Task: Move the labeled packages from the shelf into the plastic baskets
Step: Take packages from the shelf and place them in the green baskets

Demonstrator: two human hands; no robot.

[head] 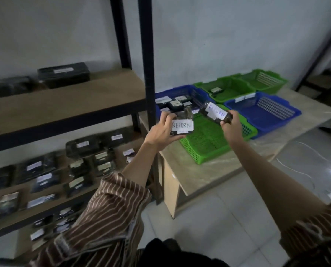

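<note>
My left hand (161, 130) grips a dark package (182, 124) with a white label reading RETURN, held over the near-left corner of the near green basket (209, 143). My right hand (231, 125) grips a second dark package (215, 112) with a RETURN label, tilted above the same basket's far side. Behind them a blue basket (191, 91) holds several labeled packages. A far green basket (228, 87) holds one package. Many dark labeled packages (87, 164) lie on the lower shelf at left.
A second blue basket (266, 110) and another green basket (265, 79) sit on the beige table (205, 174). Black shelf uprights (148, 60) stand just left of the table. Two packages rest on the upper shelf board (64, 74). A white cable lies on the tiled floor at right.
</note>
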